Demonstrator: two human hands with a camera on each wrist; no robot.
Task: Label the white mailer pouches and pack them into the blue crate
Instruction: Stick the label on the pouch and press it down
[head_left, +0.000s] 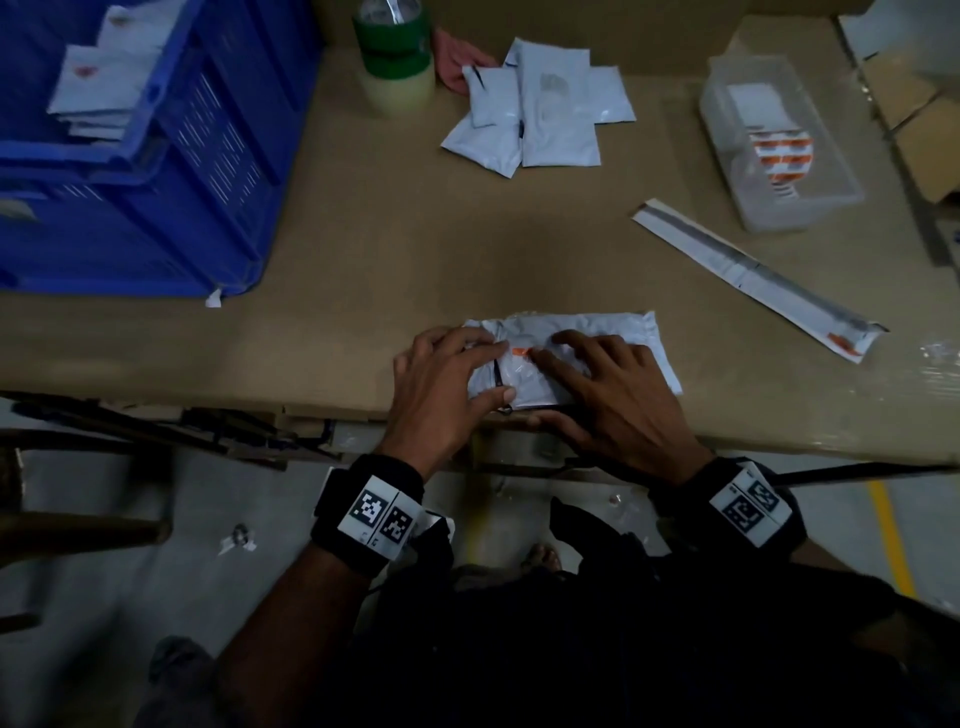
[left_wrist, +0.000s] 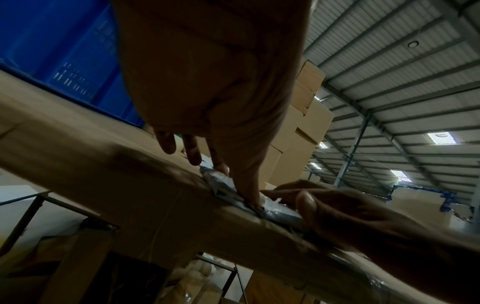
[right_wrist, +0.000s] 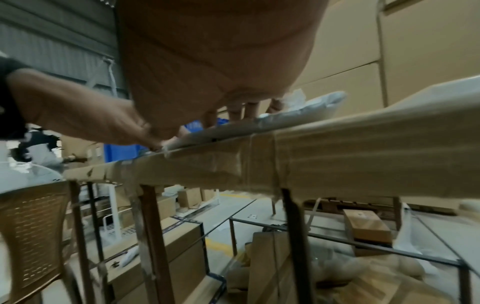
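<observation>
A white mailer pouch (head_left: 613, 332) lies flat at the table's near edge. My left hand (head_left: 452, 379) presses its left part, fingers spread and thumb on the pouch. My right hand (head_left: 613, 389) lies flat on its middle, fingertips by a small orange-marked label (head_left: 519, 352). From the left wrist, the left hand (left_wrist: 207, 92) reaches its fingers down onto the pouch (left_wrist: 221, 183). The right wrist view has the right hand (right_wrist: 215, 61) on the pouch (right_wrist: 298, 115). The blue crate (head_left: 182, 171) stands at the back left and holds several pouches (head_left: 104, 78).
A pile of white pouches (head_left: 540, 109) lies at the back centre, and another person's hand (head_left: 457, 62) touches it. Green tape rolls (head_left: 395, 47) stand beside it. A clear box of labels (head_left: 774, 140) and a long backing strip (head_left: 753, 275) are on the right.
</observation>
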